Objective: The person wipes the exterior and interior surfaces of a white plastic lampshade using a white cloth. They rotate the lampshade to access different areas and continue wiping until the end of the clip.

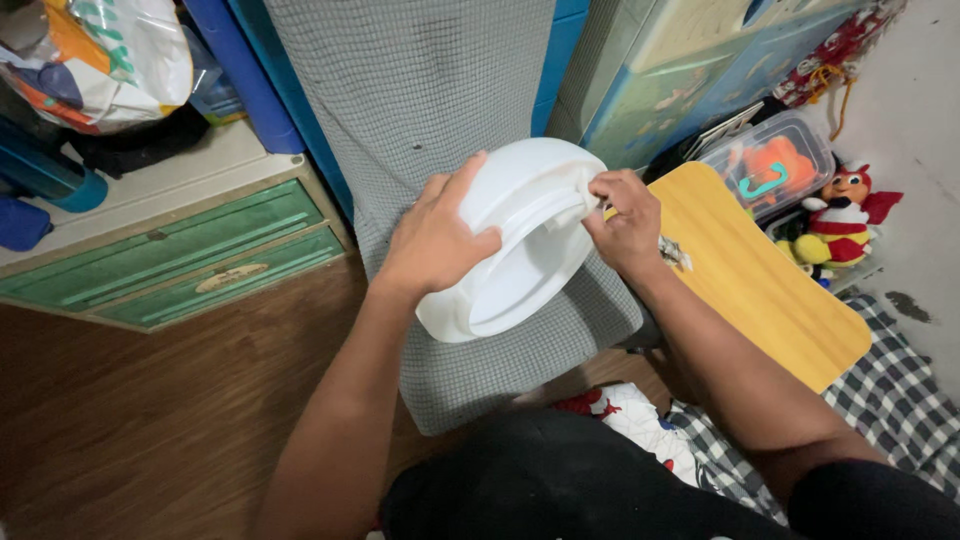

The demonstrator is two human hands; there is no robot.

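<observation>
Smooth white plastic bowl (520, 240), two-handed

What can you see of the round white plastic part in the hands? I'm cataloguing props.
The round white plastic part looks smooth and glossy, dome-like outside, with its hollow side and stepped inner rings facing the camera. It is tilted above the grey checked chair seat. The left hand grips its outer left edge; the right hand pinches its right rim.

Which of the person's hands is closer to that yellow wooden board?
Right. The right hand grips the white basin beside the yellow wooden board; the left hand holds the basin's far side.
</observation>
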